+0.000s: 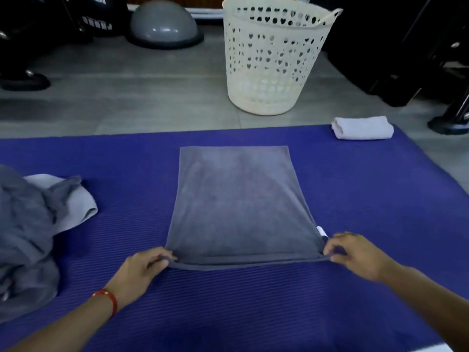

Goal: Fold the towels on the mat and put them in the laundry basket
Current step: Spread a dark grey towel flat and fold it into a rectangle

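A grey towel [236, 199] lies flat in the middle of the blue mat [368, 199], doubled over with two layers showing along its near edge. My left hand [142, 268] pinches the near left corner. My right hand [355, 252] pinches the near right corner, where a small white tag sticks out. A folded white towel [363, 127] rests at the mat's far right edge. A heap of unfolded grey towels [28, 229] lies at the left, with a lighter one [76, 201] partly under it. The white laundry basket [274, 59] stands upright on the floor beyond the mat.
A grey half-dome balance trainer [165, 24] sits on the floor at the back left. Dark gym equipment [406, 52] stands at the back right, and more of it at the far left. Grey floor lies between mat and basket.
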`<state>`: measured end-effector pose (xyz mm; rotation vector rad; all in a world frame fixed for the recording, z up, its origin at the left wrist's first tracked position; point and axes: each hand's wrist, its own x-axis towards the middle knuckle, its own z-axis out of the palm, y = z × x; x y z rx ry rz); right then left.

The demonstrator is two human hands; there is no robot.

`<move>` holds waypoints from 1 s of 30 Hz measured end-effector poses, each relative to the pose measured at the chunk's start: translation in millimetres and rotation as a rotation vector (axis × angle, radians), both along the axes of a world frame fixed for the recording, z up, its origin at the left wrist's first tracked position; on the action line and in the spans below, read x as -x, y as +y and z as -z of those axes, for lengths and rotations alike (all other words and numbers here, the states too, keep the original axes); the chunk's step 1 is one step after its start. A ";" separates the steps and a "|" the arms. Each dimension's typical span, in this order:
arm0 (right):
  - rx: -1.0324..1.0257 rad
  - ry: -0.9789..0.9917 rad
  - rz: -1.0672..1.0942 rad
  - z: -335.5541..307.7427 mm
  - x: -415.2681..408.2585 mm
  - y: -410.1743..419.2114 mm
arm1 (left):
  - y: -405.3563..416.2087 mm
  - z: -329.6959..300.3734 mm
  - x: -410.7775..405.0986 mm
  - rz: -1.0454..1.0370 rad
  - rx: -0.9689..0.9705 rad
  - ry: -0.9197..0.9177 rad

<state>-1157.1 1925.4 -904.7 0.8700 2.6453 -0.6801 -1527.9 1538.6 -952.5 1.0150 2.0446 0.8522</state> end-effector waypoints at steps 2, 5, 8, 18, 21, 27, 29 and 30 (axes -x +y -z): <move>-0.027 -0.070 -0.048 9.5 -11.8 -5.7 | -19.0 6.4 -11.1 0.083 -0.018 0.092; 0.011 -0.224 -0.133 16.3 -25.3 -20.5 | -49.2 19.5 -29.0 0.251 -0.052 0.243; 0.049 -0.329 -0.213 21.9 -40.3 -32.2 | -74.2 29.8 -46.1 0.390 -0.158 0.426; 0.113 -0.385 -0.250 -15.7 13.4 -18.1 | -15.6 -5.2 -19.6 0.475 -0.095 0.475; -0.011 -0.157 0.007 -11.4 55.1 27.0 | 60.9 -6.1 38.0 0.148 0.014 0.455; -0.065 -0.109 0.256 24.8 130.0 93.8 | 172.7 19.0 114.9 -0.379 0.207 0.152; -0.021 -0.013 0.340 35.4 149.1 103.4 | 187.5 37.1 133.5 -0.445 0.205 0.142; -0.011 0.034 0.367 42.1 157.2 107.2 | 190.4 48.5 143.4 -0.476 0.202 0.125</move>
